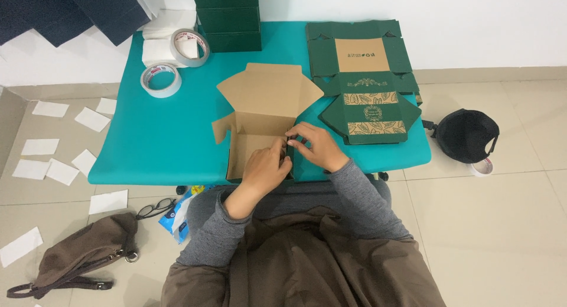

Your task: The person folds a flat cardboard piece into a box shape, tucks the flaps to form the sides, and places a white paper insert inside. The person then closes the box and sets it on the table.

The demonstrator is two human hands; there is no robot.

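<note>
Seated at a low teal table (153, 136), looking straight down at my own hands.

My left hand (266, 165) rests on the near wall of a half-folded cardboard box (266, 100), fingers curled onto its edge. My right hand (316, 146) meets it from the other side, fingertips pinching the same wall where a green outer face shows. Both hands grasp the box; they touch or nearly touch each other (the exact finger contact is too small to make out).

The box lies at the near middle of the table, brown inside facing up, its far flaps spread open and flat.

Just right of it: a stack of flat green box blanks (366, 82) with leaf print and a brown panel, reaching the table's right edge. At the far edge, a stack of dark green boxes (227, 18) stands upright against the wall. To the far left sit 2 rolls of tape (160, 79), one lying partly on white paper sheets (155, 47).

Floor: loose white paper slips (44, 147) scattered left, a brown bag (77, 257), eyeglasses (156, 208), a blue packet (177, 218) beside them, and a black cap (466, 134) to the right.
</note>
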